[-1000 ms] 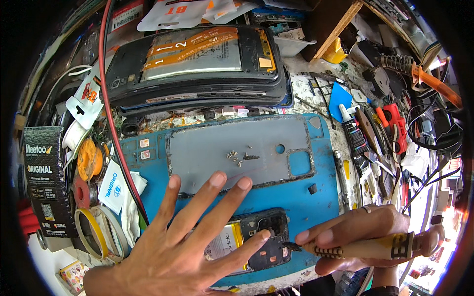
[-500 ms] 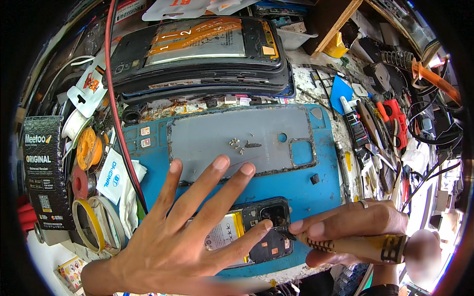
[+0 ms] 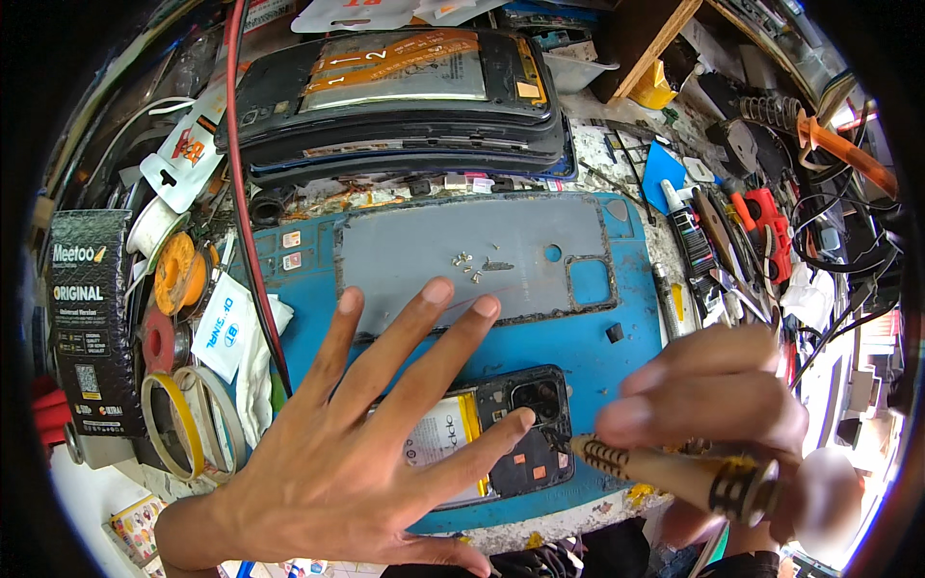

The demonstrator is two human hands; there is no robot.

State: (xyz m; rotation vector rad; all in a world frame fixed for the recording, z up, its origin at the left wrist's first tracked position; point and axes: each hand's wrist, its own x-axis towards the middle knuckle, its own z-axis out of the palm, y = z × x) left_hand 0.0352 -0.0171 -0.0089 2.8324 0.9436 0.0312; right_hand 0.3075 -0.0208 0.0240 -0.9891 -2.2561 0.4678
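My left hand (image 3: pixel 368 451) is spread palm down over an opened dark phone (image 3: pixel 525 453), its index finger near the camera block and its middle fingers reaching onto the grey back cover (image 3: pixel 424 231). Beneath the fingers is a battery (image 3: pixel 436 433) with a yellow strip. Small screws (image 3: pixel 462 265) lie on that cover. My right hand (image 3: pixel 723 405), blurred, holds a light-coloured handled tool (image 3: pixel 674 472) with dark bands, its upper fingers raised over the handle. The tool's tip is beside the phone's right edge; whether it touches is unclear. Both lie on a blue mat (image 3: pixel 626 347).
Stacked phone bodies (image 3: pixel 395 106) sit behind the mat. A red cable (image 3: pixel 246 241) crosses at left beside spools (image 3: pixel 173 275), a black package (image 3: pixel 92 328) and tape rings (image 3: pixel 188 424). Pliers, tubes and assorted tools (image 3: pixel 771 241) crowd the right, below a wooden shelf (image 3: pixel 647 53).
My right hand's upper fingers have lifted and moved up along the tool, whose handle has shifted slightly. My left hand stays spread over the phone. The whole view has shifted a little upward.
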